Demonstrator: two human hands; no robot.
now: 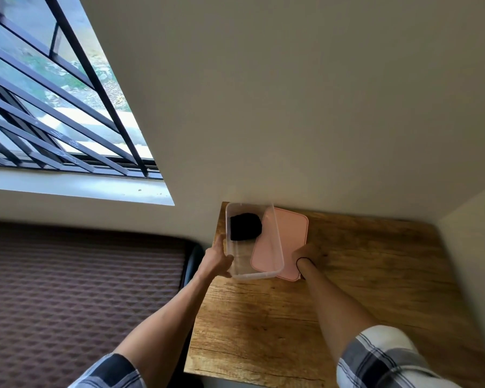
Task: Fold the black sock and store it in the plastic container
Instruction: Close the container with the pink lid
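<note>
The folded black sock (245,227) lies inside the clear plastic container (277,245), at its far end. The container stands at the far left corner of the wooden table (347,289), close to the wall. My left hand (217,257) grips the container's near left wall and rim. A pink lid (293,233) lies flat under and to the right of the container. My right hand (308,254) rests on the lid's near right edge, fingers curled around it. A dark band circles my right wrist.
The wall rises just behind the container, and a second wall bounds the table on the right. To the left of the table lies a brown quilted mattress (81,289). A barred window (53,102) sits above it.
</note>
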